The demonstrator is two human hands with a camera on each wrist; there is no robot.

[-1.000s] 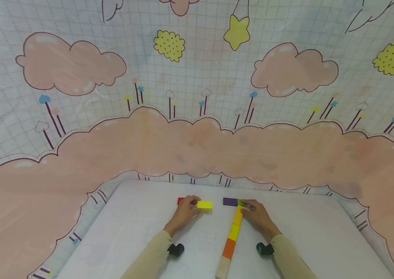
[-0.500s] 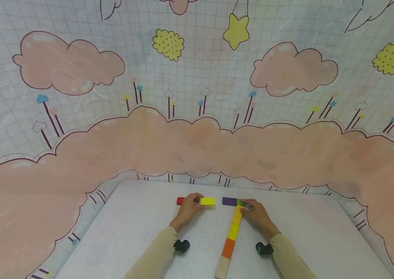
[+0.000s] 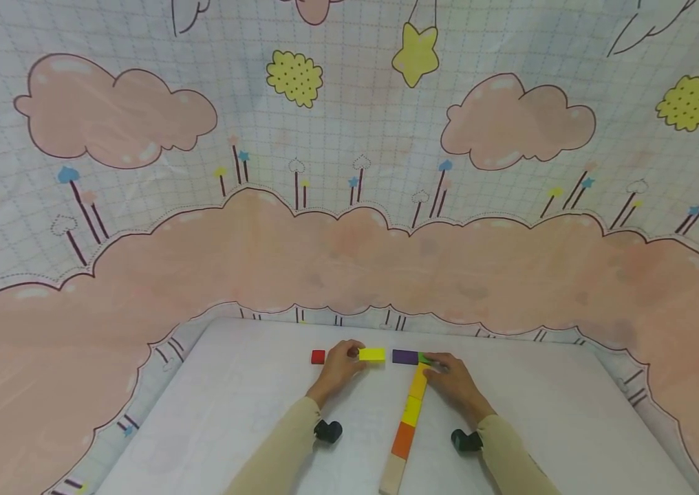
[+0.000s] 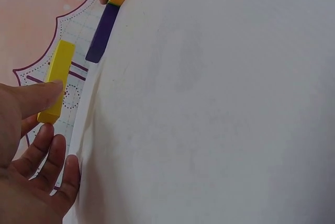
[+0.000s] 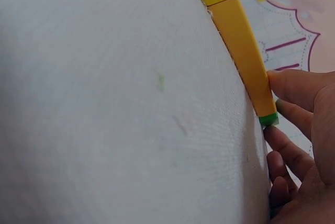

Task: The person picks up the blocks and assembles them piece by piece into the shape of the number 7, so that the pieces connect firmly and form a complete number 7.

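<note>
Between thumb and fingers, my left hand point(image 3: 340, 368) pinches a yellow block point(image 3: 374, 354), just left of a purple block point(image 3: 405, 357); a narrow gap separates the two blocks. The left wrist view shows the thumb across the yellow block's point(image 4: 58, 72) side. My right hand point(image 3: 457, 379) is at the corner of a block row: its thumb touches an amber block point(image 5: 241, 51) and its other fingers hold a green block point(image 5: 268, 120), mostly hidden in the head view. Purple and green blocks lie end to end, with the amber block running toward me from them.
Below the amber block the line continues with a yellow block point(image 3: 411, 412), an orange block point(image 3: 402, 440) and a plain wooden block point(image 3: 392, 476). A red block point(image 3: 318, 357) lies left of my left hand. All rest on a white table point(image 3: 219, 419) before a cloud-patterned cloth point(image 3: 349, 261).
My left hand has carried the yellow block rightward, closer to the purple block, leaving more of the red block showing. My right hand stays at the corner. The head view has shifted slightly.
</note>
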